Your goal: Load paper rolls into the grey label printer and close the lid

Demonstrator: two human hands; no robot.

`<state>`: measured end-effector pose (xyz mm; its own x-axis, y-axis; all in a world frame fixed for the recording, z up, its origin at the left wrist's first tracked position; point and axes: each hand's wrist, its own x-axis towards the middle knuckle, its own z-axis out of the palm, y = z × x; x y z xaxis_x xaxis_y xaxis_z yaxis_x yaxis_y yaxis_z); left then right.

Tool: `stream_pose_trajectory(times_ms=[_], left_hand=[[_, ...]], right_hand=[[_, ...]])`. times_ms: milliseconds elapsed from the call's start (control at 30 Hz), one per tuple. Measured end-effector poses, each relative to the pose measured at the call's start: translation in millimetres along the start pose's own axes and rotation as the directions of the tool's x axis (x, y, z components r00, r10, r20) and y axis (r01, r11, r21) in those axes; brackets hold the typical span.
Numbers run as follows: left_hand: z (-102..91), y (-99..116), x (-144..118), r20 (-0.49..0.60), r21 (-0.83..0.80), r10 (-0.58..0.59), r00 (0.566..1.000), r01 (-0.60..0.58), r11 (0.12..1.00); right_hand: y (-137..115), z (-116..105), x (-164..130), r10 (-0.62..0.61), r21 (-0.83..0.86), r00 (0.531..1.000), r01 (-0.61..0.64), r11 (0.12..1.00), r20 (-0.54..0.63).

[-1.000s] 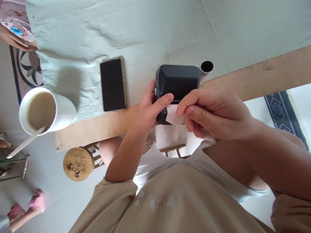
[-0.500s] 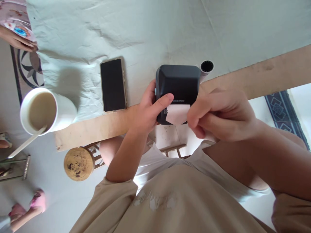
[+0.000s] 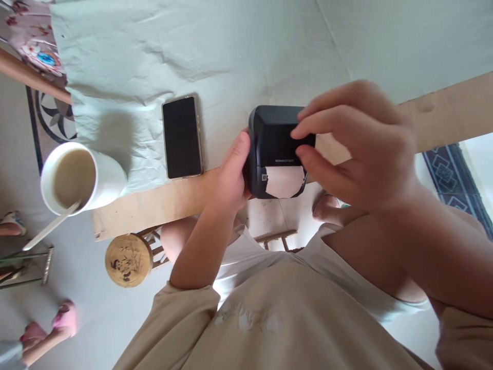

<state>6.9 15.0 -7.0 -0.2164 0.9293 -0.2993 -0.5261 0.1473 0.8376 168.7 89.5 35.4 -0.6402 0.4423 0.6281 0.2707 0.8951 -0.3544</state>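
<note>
A black label printer (image 3: 279, 146) with white lettering is gripped along its left side by my left hand (image 3: 233, 174), at the table's near edge. Its lower front carries a pale pinkish-white label (image 3: 285, 181). Over the printer's right side hovers my right hand (image 3: 354, 149), slightly blurred, thumb and fingers apart with nothing visible between them. Whether its fingertips touch the casing I cannot tell. A phone (image 3: 182, 137) with a dark screen and clear case lies left of my left hand.
A white cup (image 3: 110, 172) of cloudy brownish liquid with a spoon (image 3: 52, 226) stands at the table's left corner. Pale cloth (image 3: 231, 46) covers the table above a bare wooden edge (image 3: 154, 210). Below is a round wooden stool (image 3: 129, 260); another person's pink slippers (image 3: 65, 317) show lower left.
My right hand has moved up from beside the label to over the printer's right side, and its fingers have spread. My left thumb has shifted off the printer's front to its side.
</note>
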Motion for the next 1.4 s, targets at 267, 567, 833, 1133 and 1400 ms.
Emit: stream_pose_trajectory(times_ms=[267, 567, 833, 1133, 1400], left_hand=[[-9.8, -0.9, 3.6, 0.026, -0.075, 0.053, 0.998, -0.051, 0.996], [-3.3, 5.9, 0.8, 0.0, -0.087, 0.056, 0.998, -0.055, 0.995], [1.1, 4.6, 3.7, 0.002, -0.129, 0.053, 0.999, -0.052, 0.99], [0.9, 7.3, -0.3, 0.068, -0.043, 0.019, 0.998, -0.016, 0.999], [-0.3, 11.4, -4.0, 0.116, -0.009, -0.018, 0.993, 0.02, 1.0]], right_hand=[[4.4, 5.6, -6.5, 0.003, -0.093, 0.986, 0.013, 0.996, 0.165], [1.7, 2.8, -5.0, 0.019, -0.082, 0.983, -0.004, 0.997, 0.182], [0.8, -9.3, 7.8, 0.104, -0.113, 0.985, -0.088, 0.99, 0.14], [-5.2, -10.8, 15.8, 0.244, -0.305, 0.968, -0.251, 0.919, -0.06], [-4.9, 5.2, 24.7, 0.327, -0.349, 0.939, -0.274, 0.896, 0.104]])
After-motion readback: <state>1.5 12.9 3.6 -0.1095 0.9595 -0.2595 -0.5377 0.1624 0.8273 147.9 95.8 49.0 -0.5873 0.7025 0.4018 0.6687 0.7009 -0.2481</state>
